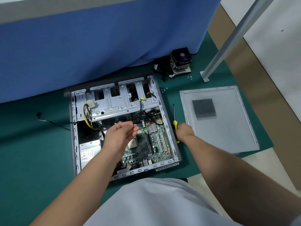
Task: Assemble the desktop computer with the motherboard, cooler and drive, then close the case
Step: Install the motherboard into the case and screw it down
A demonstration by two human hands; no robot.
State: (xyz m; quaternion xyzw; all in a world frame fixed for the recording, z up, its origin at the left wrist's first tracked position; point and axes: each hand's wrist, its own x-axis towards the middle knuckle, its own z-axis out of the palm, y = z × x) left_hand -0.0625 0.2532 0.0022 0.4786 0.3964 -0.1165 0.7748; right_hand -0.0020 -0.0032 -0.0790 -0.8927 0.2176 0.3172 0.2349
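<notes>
Head view, left hand (119, 135) loosely spread (holding nothing), right hand (184, 130) gripping screwdriver (175, 123).

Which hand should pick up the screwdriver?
The right hand. Its fingers are already on the yellow handle of the screwdriver, which lies on the mat beside the case. The left hand hovers open over the motherboard.

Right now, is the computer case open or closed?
Open. The computer case lies on its side with the motherboard exposed, and its side panel lies flat on the green mat to its right.
</notes>
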